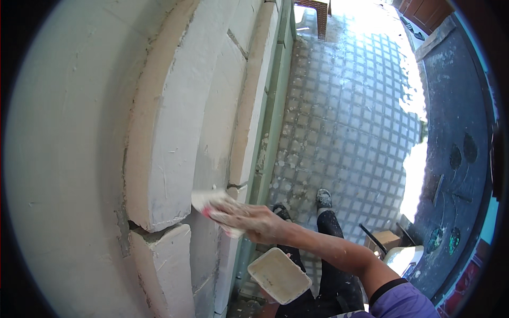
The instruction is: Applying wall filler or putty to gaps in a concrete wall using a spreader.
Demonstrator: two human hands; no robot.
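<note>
My right hand [260,222] reaches left to the wall, its fingers closed round a whitish flat piece [205,201] with pinkish-red patches. Motion blurs that piece too much to tell its kind. It meets the recessed strip [209,153] between two raised, cream-white wall bands [183,116], close to a gap in one band. Low in front of my body, my left hand [266,295] grips a shallow rectangular tub [293,264] from its left side, mostly hidden beneath it. Off-white paste coats the inside of the tub.
A green ledge [270,122] runs along the wall's foot. Beyond it lies a checkered tiled floor [344,116] with whitish spots. A brown chair or stool leg [322,21] stands at the far end. To the right are a cardboard box [386,239] and a dark painted panel [450,132].
</note>
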